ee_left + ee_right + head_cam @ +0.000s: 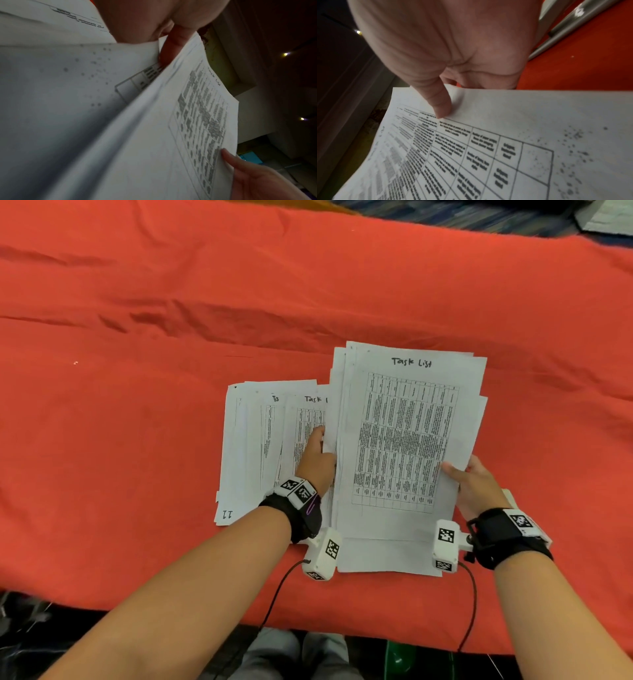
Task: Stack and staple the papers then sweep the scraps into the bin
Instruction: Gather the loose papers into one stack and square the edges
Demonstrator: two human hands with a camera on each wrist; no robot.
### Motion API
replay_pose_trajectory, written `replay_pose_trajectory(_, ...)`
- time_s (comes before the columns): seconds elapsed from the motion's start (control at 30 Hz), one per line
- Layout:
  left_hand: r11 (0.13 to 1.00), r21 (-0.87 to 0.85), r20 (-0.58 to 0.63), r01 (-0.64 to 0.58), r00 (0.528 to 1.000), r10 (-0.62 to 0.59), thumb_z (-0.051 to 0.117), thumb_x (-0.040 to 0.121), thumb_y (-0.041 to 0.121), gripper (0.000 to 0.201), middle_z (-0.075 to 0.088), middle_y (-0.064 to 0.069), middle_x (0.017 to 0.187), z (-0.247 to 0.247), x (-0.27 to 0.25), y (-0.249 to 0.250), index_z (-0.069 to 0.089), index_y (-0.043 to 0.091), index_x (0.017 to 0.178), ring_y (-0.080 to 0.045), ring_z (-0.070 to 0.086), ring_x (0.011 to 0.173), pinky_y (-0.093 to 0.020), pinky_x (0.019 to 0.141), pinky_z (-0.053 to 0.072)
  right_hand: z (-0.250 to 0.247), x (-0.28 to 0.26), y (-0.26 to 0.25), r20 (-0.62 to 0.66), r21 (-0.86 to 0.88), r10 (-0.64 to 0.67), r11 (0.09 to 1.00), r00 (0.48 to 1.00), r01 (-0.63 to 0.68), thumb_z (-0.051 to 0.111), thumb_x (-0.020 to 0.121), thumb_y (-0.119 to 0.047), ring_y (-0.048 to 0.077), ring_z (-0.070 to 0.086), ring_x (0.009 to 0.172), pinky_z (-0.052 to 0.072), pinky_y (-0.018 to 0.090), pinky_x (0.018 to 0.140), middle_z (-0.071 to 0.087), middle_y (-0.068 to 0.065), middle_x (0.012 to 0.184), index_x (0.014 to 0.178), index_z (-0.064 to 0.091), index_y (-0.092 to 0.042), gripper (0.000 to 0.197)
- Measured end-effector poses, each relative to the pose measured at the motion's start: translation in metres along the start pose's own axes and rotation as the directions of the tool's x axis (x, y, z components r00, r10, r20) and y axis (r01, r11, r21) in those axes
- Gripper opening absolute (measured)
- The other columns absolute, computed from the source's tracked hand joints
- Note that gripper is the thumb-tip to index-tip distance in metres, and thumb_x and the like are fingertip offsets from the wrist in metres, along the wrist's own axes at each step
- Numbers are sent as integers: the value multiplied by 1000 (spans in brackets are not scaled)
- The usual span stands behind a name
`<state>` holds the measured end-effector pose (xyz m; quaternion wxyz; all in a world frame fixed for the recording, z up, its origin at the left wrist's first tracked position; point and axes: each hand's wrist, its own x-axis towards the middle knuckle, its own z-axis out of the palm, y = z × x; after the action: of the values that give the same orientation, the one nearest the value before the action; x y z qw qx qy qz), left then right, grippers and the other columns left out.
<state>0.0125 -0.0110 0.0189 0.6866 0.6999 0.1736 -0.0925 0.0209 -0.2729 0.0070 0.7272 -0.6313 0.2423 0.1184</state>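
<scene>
A stack of printed sheets headed "Task List" [404, 440] is held between both hands, tilted up over the red cloth. My left hand [317, 455] grips its left edge; in the left wrist view a finger [171, 44] goes in between the sheets of the stack [163, 142]. My right hand [474, 484] pinches the right edge, with the thumb [440, 102] pressed on the top sheet [505, 135] and the fingers hidden beneath. More printed sheets [253, 446] lie fanned out flat on the cloth to the left, partly under my left hand.
The red cloth [137, 405] covers the table and is wrinkled at the left. A tiny white scrap [75, 362] lies far left. A grey metallic object [570, 24] lies beside my right hand. Something green [397, 659] sits below the table's front edge.
</scene>
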Motion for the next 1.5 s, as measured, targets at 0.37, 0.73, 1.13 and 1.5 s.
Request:
replay_pose_trajectory(0.37,958,207,-135,-200,964,230,55,92,10,40,60,10,106,-19,-6,50,45,14,131,-7,59,95,-5,75,48,65,-24,-58,90,-125,-272,951,958,282,60,85,4,29,66,105,50,49,96,70,7,110,103,66,-24,34)
replay_pose_trajectory(0.73,904,96,-217,-417,877,428,69,82,14,45,63,10,107,-52,-28,83,47,21,121,5,62,98,-26,90,52,98,-50,-74,219,-105,-448,872,867,477,72,76,0,3,68,90,54,21,78,74,-13,94,105,66,-20,36)
replay_pose_trajectory(1.13,862,18,-312,-507,816,486,60,91,14,29,64,13,99,-43,-28,109,53,15,118,2,61,91,-16,84,49,123,-61,-96,153,-94,-581,797,800,597,70,83,-9,7,67,90,55,26,82,71,-7,93,94,68,-22,17)
replay_pose_trajectory(1.5,887,-9,-222,-462,866,449,69,83,10,34,63,13,91,-48,-34,88,49,33,99,8,61,75,-14,72,52,110,-55,-75,162,23,-403,914,901,404,83,64,-30,20,69,102,53,43,90,74,1,106,106,69,-19,46)
